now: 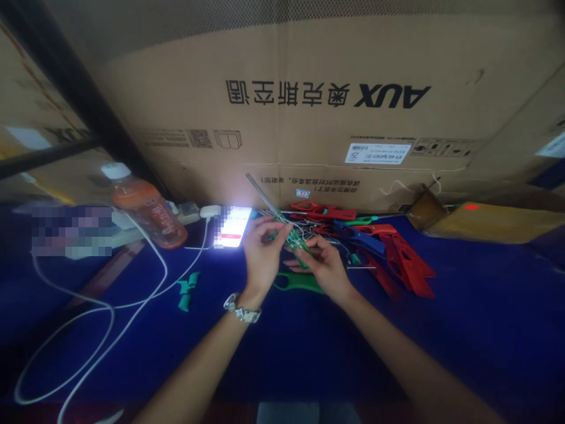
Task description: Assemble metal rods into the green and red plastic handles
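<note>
Both of my hands are around a green long-neck lighter (pixel 302 254), its thin metal tube (pixel 263 196) pointing up and to the left. My left hand (pixel 263 250) pinches it near the base of the tube. The fingers of my right hand (pixel 329 265) are closed on its green body, covering much of it. Just below them lies a green casing half (pixel 300 282) on the blue table surface (pixel 273 353). Behind my hands is a pile of red casing pieces (pixel 408 262), a blue casing piece (pixel 364 237) and thin metal parts.
Small teal plastic pieces (pixel 189 290) lie on the left. A lit phone (pixel 236 228), a drink bottle (pixel 148 206) and looping white cables (pixel 112 330) are beyond them. A large cardboard box (pixel 282 135) stands behind; a yellow packet (pixel 494 222) lies at right.
</note>
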### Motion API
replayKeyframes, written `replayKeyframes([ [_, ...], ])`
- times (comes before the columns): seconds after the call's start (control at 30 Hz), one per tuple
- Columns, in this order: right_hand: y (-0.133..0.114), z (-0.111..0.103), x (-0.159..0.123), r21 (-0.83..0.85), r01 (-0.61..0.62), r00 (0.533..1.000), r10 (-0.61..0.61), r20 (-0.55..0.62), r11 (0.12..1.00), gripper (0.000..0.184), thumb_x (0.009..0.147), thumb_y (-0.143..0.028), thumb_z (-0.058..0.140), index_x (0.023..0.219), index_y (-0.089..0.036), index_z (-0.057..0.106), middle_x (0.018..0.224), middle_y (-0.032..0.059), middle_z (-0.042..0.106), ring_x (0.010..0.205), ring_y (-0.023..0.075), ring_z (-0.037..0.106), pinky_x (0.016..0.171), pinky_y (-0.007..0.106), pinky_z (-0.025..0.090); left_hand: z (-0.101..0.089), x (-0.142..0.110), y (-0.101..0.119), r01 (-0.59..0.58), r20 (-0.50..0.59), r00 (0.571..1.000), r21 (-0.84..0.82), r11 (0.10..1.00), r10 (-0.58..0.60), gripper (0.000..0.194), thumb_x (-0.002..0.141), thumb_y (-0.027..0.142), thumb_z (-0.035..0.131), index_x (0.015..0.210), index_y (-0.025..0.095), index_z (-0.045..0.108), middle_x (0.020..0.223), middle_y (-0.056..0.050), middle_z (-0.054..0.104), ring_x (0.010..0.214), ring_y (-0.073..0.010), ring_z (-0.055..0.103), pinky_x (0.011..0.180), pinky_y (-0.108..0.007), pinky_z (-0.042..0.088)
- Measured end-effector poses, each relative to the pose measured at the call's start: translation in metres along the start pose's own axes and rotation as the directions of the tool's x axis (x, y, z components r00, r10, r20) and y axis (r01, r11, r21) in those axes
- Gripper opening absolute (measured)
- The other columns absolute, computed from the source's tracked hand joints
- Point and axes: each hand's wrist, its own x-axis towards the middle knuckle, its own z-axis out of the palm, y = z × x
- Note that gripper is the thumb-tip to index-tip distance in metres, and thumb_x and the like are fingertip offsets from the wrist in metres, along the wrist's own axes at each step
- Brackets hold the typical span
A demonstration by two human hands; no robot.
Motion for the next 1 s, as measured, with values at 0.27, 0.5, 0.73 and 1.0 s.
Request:
replayKeyframes([
  [0.27,0.000,0.000,-0.001,-0.012,0.005,1.000,-0.005,-0.004,1.000,0.051,0.067,-0.052,0.084,0.083,-0.024,0.046,0.091,0.0018,0.078,0.073,0.0260,0.078,0.072,0.045,0.067,0.000,0.004,0.000,0.212,0.050,0.977,-0.214,0.954,-0.206,0.036,0.065,0.031,0.085,0.077,0.020,0.053,0.080,0.002,0.064,0.077,-0.0136,0.062,0.074,-0.029,0.050],
  [0.5,-0.001,0.000,-0.002,-0.025,-0.005,1.000,0.005,0.008,1.000,0.048,0.070,-0.053,0.083,0.082,-0.023,0.046,0.095,0.0033,0.078,0.078,0.0269,0.078,0.074,0.043,0.067,-0.008,0.014,0.010,0.334,0.167,0.941,-0.331,0.883,-0.293,0.035,0.070,0.036,0.083,0.092,0.021,0.062,0.081,0.001,0.071,0.074,-0.0128,0.064,0.074,-0.028,0.049],
  [0.73,-0.001,0.001,-0.003,0.000,-0.041,0.996,0.040,0.081,0.999,0.048,0.070,-0.049,0.084,0.084,-0.023,0.045,0.097,0.0040,0.079,0.076,0.0246,0.079,0.068,0.035,0.067,-0.017,0.024,0.013,0.282,0.150,0.957,-0.292,0.914,-0.248,0.027,0.069,0.039,0.084,0.075,0.017,0.070,0.070,0.001,0.067,0.063,-0.0106,0.057,0.062,-0.024,0.046],
  [1.0,-0.002,0.000,-0.003,-0.005,-0.053,0.994,0.053,0.094,0.999,0.048,0.070,-0.048,0.084,0.084,-0.023,0.045,0.096,0.0038,0.079,0.075,0.0238,0.078,0.067,0.034,0.066,-0.022,0.029,0.011,0.185,0.115,0.980,-0.216,0.959,-0.164,0.027,0.073,0.040,0.082,0.085,0.017,0.074,0.081,-0.004,0.072,0.075,-0.0149,0.064,0.063,-0.024,0.050],
])
